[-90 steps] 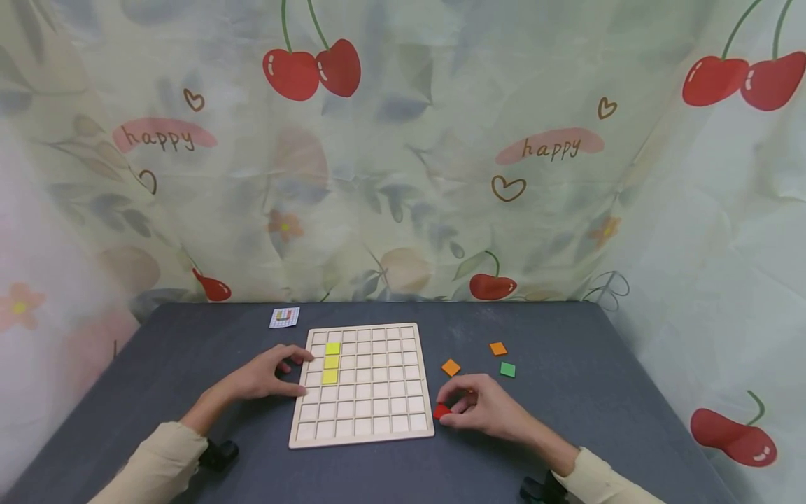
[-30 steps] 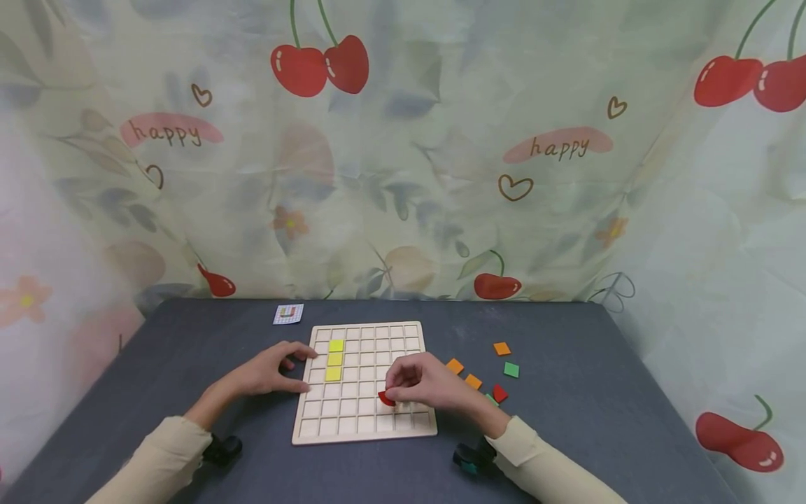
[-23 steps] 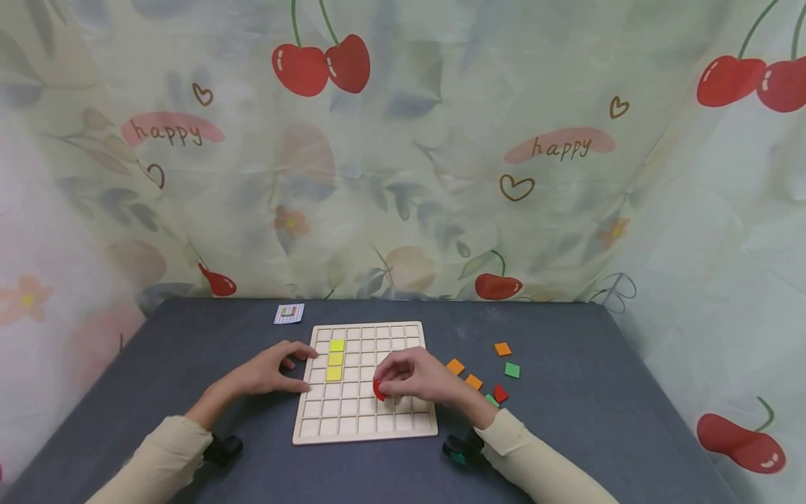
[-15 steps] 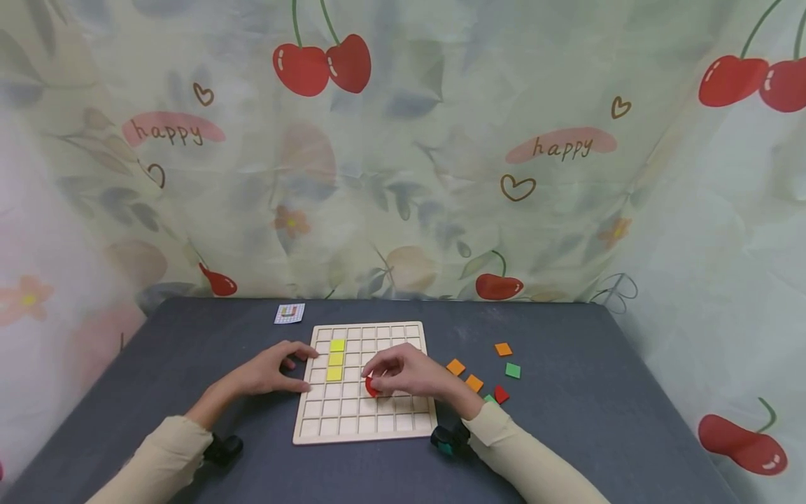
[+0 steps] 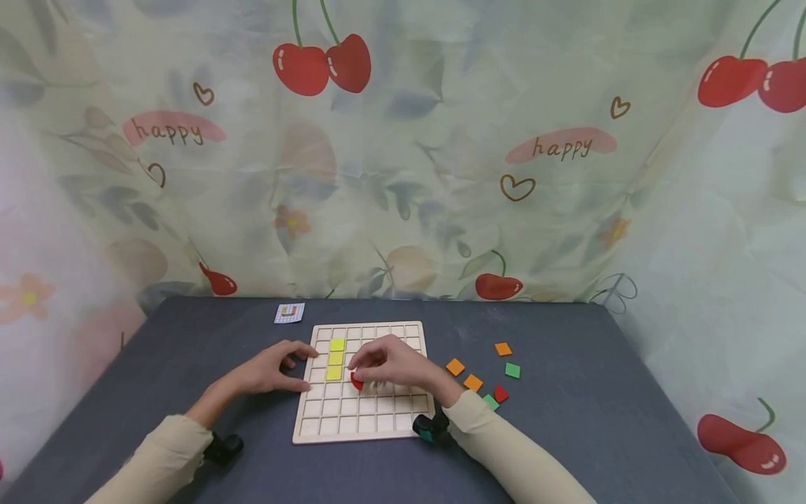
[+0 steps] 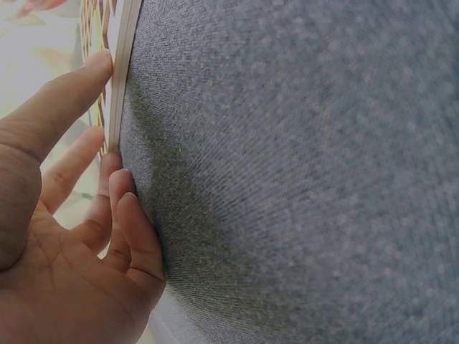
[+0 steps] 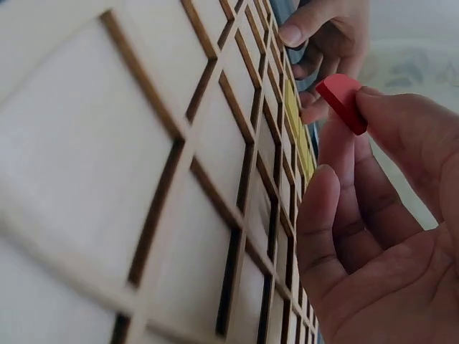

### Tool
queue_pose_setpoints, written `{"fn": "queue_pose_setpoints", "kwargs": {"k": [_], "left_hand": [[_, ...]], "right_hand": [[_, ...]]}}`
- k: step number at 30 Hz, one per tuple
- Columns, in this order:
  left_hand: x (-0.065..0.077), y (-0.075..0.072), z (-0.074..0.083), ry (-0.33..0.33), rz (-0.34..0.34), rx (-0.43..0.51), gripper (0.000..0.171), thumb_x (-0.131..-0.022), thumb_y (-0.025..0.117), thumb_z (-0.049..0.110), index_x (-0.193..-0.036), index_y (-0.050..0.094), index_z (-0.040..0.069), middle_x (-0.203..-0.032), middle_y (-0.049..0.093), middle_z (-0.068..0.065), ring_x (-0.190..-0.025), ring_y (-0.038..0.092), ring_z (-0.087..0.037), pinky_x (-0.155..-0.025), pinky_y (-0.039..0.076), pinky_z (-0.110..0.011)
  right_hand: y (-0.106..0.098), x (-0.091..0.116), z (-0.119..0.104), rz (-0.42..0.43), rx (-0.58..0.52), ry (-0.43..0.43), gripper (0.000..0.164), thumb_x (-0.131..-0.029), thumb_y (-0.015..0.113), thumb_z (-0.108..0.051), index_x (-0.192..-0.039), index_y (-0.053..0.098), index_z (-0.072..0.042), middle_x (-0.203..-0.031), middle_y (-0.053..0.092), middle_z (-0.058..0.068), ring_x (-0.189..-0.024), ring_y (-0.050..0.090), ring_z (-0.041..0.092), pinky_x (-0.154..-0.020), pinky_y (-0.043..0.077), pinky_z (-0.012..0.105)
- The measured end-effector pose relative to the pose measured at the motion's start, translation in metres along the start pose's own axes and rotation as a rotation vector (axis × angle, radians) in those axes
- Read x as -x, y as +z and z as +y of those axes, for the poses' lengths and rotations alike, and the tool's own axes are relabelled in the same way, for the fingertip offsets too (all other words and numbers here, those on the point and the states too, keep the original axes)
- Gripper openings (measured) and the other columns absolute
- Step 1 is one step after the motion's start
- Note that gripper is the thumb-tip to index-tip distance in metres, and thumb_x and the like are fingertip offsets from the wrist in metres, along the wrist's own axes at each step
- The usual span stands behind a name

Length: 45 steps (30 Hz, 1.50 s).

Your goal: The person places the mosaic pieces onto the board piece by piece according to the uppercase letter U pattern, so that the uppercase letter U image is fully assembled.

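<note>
My right hand (image 5: 395, 364) pinches a small red tile with one rounded side (image 7: 343, 99) between thumb and fingers. It holds the tile close over the wooden grid board (image 5: 348, 424), just right of the lowest of three yellow tiles (image 5: 334, 373). These yellow squares stand in one column near the board's left side. At the left edge, my left hand (image 5: 269, 369) touches the frame with its thumb and fingertips spread apart. The left wrist view shows that thumb right on the board's pale edge (image 6: 122, 79), the other fingers loosely bent beside it.
Right of the board lie several loose tiles: orange ones (image 5: 455, 367), green ones (image 5: 513, 370) and a red one (image 5: 500, 394). A small printed card (image 5: 290, 313) with a coloured pattern lies behind the board at left. A patterned curtain (image 5: 403, 175) hangs behind the dark table (image 5: 252, 448).
My right hand picked up the red tile right of the board and carried it left across the grid toward the yellow column. My left hand has stayed at the board's left edge.
</note>
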State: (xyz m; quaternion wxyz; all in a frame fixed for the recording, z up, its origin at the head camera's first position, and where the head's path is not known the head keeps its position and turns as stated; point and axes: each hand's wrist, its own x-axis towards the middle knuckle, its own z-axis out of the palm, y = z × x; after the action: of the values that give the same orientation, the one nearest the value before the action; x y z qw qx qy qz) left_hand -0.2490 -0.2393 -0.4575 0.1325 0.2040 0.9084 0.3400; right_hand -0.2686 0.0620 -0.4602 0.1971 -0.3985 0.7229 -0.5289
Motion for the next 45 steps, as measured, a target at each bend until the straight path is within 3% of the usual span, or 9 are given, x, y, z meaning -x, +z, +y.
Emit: {"fn": "queue_pose_setpoints", "kwargs": {"k": [8, 14, 18, 26, 33, 45], "left_hand": [[0.000, 0.000, -0.002, 0.020, 0.001, -0.003, 0.058, -0.084, 0.086, 0.028, -0.133, 0.062, 0.007, -0.123, 0.056, -0.013, -0.106, 0.055, -0.032, -0.094, 0.045, -0.052], [0.000, -0.001, -0.001, 0.023, -0.005, -0.003, 0.059, -0.084, 0.086, 0.029, -0.133, 0.062, 0.007, -0.123, 0.056, -0.013, -0.107, 0.055, -0.032, -0.094, 0.045, -0.052], [0.000, -0.002, -0.001, 0.030, -0.007, 0.003, 0.058, -0.085, 0.086, 0.027, -0.133, 0.061, 0.006, -0.123, 0.056, -0.013, -0.107, 0.054, -0.032, -0.094, 0.045, -0.052], [-0.001, -0.001, -0.002, 0.033, -0.006, -0.004, 0.058, -0.085, 0.086, 0.029, -0.133, 0.061, 0.007, -0.124, 0.056, -0.013, -0.107, 0.055, -0.032, -0.093, 0.045, -0.051], [0.000, 0.000, -0.002, 0.025, -0.003, -0.006, 0.058, -0.085, 0.086, 0.028, -0.133, 0.061, 0.007, -0.123, 0.056, -0.013, -0.106, 0.055, -0.031, -0.093, 0.045, -0.052], [0.000, -0.001, -0.002, 0.029, -0.001, -0.002, 0.058, -0.085, 0.086, 0.028, -0.133, 0.061, 0.007, -0.123, 0.056, -0.013, -0.107, 0.055, -0.032, -0.093, 0.045, -0.052]], "right_hand": [[0.010, -0.014, -0.001, 0.016, 0.031, -0.017, 0.011, -0.094, 0.073, -0.003, -0.103, 0.075, 0.002, -0.088, 0.074, 0.008, -0.079, 0.069, 0.025, -0.070, 0.049, 0.026], [0.014, -0.020, -0.001, 0.030, 0.075, 0.024, 0.010, -0.092, 0.075, -0.002, -0.102, 0.077, -0.001, -0.091, 0.074, -0.001, -0.081, 0.067, 0.014, -0.074, 0.050, 0.025], [0.015, -0.024, -0.003, 0.027, 0.103, 0.042, 0.010, -0.093, 0.074, -0.002, -0.102, 0.078, -0.002, -0.091, 0.073, -0.005, -0.084, 0.068, 0.014, -0.075, 0.052, 0.026], [0.019, -0.031, -0.005, 0.008, 0.160, 0.045, 0.009, -0.092, 0.076, -0.005, -0.100, 0.078, -0.004, -0.088, 0.073, -0.002, -0.082, 0.068, 0.010, -0.076, 0.052, 0.025], [0.024, -0.035, -0.004, -0.008, 0.210, 0.047, 0.007, -0.092, 0.077, -0.006, -0.098, 0.079, -0.007, -0.087, 0.073, -0.005, -0.077, 0.067, 0.010, -0.066, 0.051, 0.025], [0.027, -0.037, -0.003, -0.015, 0.240, 0.048, 0.005, -0.092, 0.077, -0.008, -0.096, 0.078, -0.009, -0.085, 0.072, -0.008, -0.077, 0.066, 0.005, -0.074, 0.052, 0.024]]}}
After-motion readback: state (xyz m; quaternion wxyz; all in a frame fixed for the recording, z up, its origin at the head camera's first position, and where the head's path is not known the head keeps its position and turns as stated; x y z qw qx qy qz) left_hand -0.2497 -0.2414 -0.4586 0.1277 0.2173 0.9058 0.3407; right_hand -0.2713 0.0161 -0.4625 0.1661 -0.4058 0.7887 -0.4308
